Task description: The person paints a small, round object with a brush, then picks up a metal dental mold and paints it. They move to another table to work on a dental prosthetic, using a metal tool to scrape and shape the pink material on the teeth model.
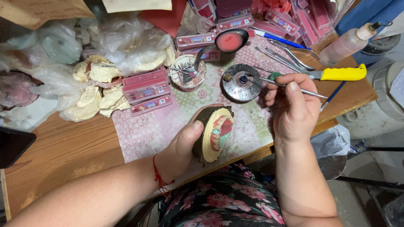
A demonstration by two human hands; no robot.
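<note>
Left hand [185, 145]: fingers curled snug around a dental cast [215, 133], thumb lying along its dark side. The cast sits tilted in the palm near the table's front edge, pale base with teeth set in pink wax facing up.
Right hand [294, 105]: closed, pinching a thin metal tool [290, 86] between thumb and fingers, pen-style. The tool's tip reaches left to a round metal burner [242, 82], pretty much touching its middle.
Table [63, 151]: wood, with a pinkish patterned mat [147, 132] under the work area.
On the mat: pink tooth boxes [147, 90], a small cup [188, 72] stuffed with bits, and a ladle [230, 40] holding pink wax.
Left side: a heap of cream plaster casts [94, 90] and crumpled plastic bags [63, 46].
Right side: pliers [290, 54], a yellow-handled knife [343, 73], and a squeeze bottle [349, 42].
Below: floral clothing [227, 201] on the lap, concrete floor off to the right.
</note>
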